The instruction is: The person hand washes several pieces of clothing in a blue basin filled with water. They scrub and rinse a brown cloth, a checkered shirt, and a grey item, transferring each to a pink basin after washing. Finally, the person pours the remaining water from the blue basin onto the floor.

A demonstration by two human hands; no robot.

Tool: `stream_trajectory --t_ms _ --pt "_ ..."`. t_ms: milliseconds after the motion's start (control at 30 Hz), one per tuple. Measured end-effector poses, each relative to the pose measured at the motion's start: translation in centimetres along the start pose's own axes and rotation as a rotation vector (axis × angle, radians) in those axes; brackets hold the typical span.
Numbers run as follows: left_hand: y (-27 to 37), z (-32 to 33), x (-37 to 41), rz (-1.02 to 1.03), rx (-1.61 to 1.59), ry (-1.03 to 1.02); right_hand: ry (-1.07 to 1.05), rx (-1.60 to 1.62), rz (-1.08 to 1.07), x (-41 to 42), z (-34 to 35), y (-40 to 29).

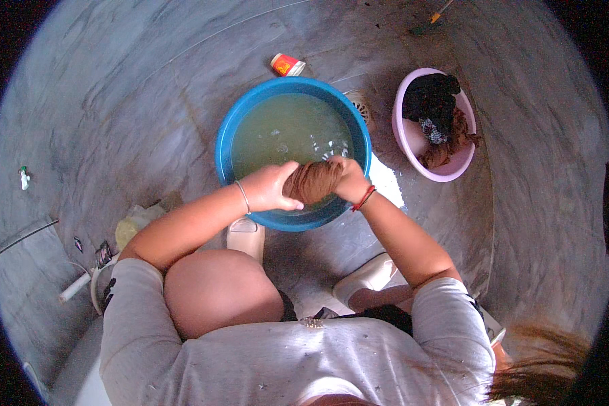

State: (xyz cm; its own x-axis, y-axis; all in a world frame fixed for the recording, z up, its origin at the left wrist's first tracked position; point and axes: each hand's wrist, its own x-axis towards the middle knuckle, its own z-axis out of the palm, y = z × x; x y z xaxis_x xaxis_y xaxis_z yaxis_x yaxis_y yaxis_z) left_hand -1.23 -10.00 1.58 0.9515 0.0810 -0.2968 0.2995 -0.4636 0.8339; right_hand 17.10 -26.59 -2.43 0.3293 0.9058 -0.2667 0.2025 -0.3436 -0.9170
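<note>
Both of my hands hold a bunched brown cloth above the near part of a blue plastic basin. My left hand grips the cloth's left end, thumb and fingers spread around it, with a bangle on the wrist. At the cloth's right end my right hand is closed on it, a red and dark string bracelet at the wrist. Cloudy greenish water fills much of the basin, with a few bubbles on its surface.
A pink basin with dark and brown clothes stands at the right. A red and white paper cup lies behind the blue basin, and a floor drain shows beside it. My slippered feet are close in front.
</note>
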Motion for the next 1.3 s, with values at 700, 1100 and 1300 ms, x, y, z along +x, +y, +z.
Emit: stream_trajectory --t_ms 700,1100,1300 --pt "-15.6 -4.1 -3.6 -0.525 -0.113 0.607 0.984 -0.295 0.504 -0.6 -20.7 17.4" --pt "-12.3 -2.9 -3.2 -0.600 0.194 0.617 0.781 -0.481 0.552 -1.5 -22.6 19.4" --pt "-13.2 -2.5 -3.5 -0.605 0.237 0.646 0.599 0.032 0.686 -0.9 -28.0 24.1"
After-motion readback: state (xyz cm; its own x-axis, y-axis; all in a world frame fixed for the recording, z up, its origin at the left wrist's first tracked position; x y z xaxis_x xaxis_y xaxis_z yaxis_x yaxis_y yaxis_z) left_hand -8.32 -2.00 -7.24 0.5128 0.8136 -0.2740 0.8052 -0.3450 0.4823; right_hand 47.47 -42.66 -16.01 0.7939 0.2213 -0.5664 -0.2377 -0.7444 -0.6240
